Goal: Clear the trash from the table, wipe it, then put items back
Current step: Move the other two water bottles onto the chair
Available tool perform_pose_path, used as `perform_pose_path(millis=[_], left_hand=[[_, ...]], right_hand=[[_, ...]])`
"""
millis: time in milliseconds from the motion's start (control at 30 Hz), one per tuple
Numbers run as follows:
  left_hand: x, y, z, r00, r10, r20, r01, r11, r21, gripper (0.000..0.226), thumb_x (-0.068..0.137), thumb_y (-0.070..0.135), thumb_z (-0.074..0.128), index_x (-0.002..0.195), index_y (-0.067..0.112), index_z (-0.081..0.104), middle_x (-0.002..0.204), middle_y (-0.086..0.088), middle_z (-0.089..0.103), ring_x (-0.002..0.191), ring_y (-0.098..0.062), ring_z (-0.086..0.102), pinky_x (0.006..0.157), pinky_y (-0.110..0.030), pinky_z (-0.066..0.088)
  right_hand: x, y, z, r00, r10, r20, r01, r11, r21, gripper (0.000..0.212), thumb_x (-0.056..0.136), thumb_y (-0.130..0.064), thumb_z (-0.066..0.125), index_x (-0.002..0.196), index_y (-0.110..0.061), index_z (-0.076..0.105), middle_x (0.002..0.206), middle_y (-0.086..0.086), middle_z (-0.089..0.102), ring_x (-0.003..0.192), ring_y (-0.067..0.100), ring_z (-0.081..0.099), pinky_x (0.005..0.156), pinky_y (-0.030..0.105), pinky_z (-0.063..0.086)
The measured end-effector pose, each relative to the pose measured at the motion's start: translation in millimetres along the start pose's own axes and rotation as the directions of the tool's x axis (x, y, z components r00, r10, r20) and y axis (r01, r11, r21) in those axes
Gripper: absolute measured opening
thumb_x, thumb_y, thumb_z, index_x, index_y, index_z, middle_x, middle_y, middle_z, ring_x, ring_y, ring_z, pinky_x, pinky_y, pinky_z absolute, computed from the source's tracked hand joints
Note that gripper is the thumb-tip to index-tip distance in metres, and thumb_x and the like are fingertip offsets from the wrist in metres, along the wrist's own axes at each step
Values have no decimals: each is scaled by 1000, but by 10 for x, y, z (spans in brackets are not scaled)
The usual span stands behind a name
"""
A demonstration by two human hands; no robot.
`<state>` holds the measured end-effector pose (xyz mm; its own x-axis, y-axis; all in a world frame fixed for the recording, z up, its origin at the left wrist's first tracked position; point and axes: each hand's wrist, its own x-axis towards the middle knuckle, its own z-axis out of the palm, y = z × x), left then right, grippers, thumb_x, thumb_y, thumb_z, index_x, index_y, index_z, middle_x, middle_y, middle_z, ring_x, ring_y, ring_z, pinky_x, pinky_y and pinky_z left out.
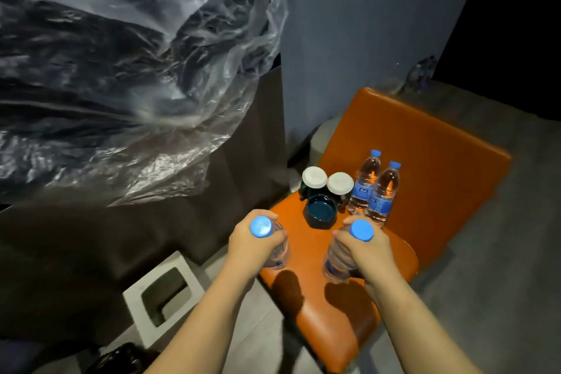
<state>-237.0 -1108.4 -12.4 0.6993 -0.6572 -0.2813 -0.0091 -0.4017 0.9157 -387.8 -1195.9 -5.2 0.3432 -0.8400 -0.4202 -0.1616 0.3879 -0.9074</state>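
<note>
Each gripping one of the blue-capped clear plastic bottles (261, 227), your left hand (255, 241) and right hand (362, 247) could topple the two standing bottles (362, 188) nearby if swung carelessly.

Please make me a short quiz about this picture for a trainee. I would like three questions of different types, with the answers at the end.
1. True or false: the left hand grips the left bottle, and the right hand grips the right bottle.
2. Multiple choice: how many standing bottles does no hand touch on the orange padded surface? A) one B) two C) four
3. Fill in the blank: the two lidded cups behind the dark dish have ___ lids.

Key: 1 true; 2 B; 3 white.
</note>
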Motion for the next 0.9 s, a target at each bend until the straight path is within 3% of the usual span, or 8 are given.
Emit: perform_pose_path(millis=[100, 200, 333, 433, 500, 633, 800, 900], left_hand=[[257, 156, 404, 1000, -20, 4, 19, 1000, 18, 28, 75, 7, 72, 85, 29, 58, 91, 3, 62, 87, -15, 58, 64, -22, 50], [458, 284, 722, 998, -16, 55, 13, 999, 46, 28, 76, 2, 68, 80, 26, 56, 82, 4, 59, 78, -11, 56, 59, -18, 46], [704, 323, 999, 992, -87, 86, 87, 996, 0, 26, 76, -1, 68, 83, 23, 60, 84, 2, 61, 78, -14, 58, 58, -20, 51], [909, 306, 1153, 981, -137, 139, 139, 990, -9, 27, 76, -1, 67, 86, 23, 61, 89, -3, 63, 85, -22, 61, 64, -30, 53], [1033, 308, 1232, 973, -148, 178, 147, 989, 15, 27, 76, 0, 66, 88, 23, 61, 92, -4, 63, 89, -24, 61, 67, -32, 54], [1208, 316, 1435, 955, -151, 254, 137, 988, 74, 27, 77, -1, 66, 92, 21, 60, 90, -1, 62, 87, -20, 59, 73, -32, 51], [1425, 364, 1807, 936, -197, 292, 169, 978, 120, 25, 79, 0, 65, 87, 22, 57, 82, 4, 59, 82, -15, 56, 68, -26, 48], [1574, 363, 2062, 929, -216, 299, 163, 968, 193, 27, 79, 0, 67, 82, 24, 54, 83, 3, 58, 81, -16, 56, 70, -28, 50]], right_hand=[[436, -60, -276, 999, -9, -36, 9, 1000, -13, 16, 84, 3, 61, 84, -11, 53, 60, 5, 50, 57, 19, 45, 57, 28, 39], [768, -39, -485, 993, 13, -121, -16, 1000, -23, 21, 81, 1, 65, 86, -19, 58, 76, 6, 59, 73, 23, 53, 68, 31, 44], [959, -90, -670, 989, 77, -128, -72, 996, 46, 15, 86, 4, 58, 100, 4, 54, 65, 12, 48, 56, 20, 44, 43, 19, 40], [1123, -54, -760, 979, 113, -172, -105, 993, 54, 28, 87, 7, 55, 113, 14, 47, 73, 35, 41, 55, 20, 40, 40, 20, 36], [1216, -43, -767, 965, 127, -232, -114, 991, 66, 19, 86, 9, 55, 105, 11, 52, 72, 35, 40, 52, 19, 40, 40, 20, 37], [1417, 27, -854, 943, 108, -315, -80, 992, 100, 16, 83, 11, 60, 87, -4, 55, 63, 7, 51, 53, 15, 52, 44, 16, 44], [1774, 77, -1116, 954, 109, -280, -87, 992, 91, 13, 83, 13, 57, 85, 2, 51, 62, 11, 44, 50, 18, 40, 38, 16, 39], [2084, 106, -1322, 967, 157, -203, -142, 986, 85, 23, 87, 9, 51, 73, -10, 48, 53, 7, 42, 44, 16, 39, 36, 18, 34]])
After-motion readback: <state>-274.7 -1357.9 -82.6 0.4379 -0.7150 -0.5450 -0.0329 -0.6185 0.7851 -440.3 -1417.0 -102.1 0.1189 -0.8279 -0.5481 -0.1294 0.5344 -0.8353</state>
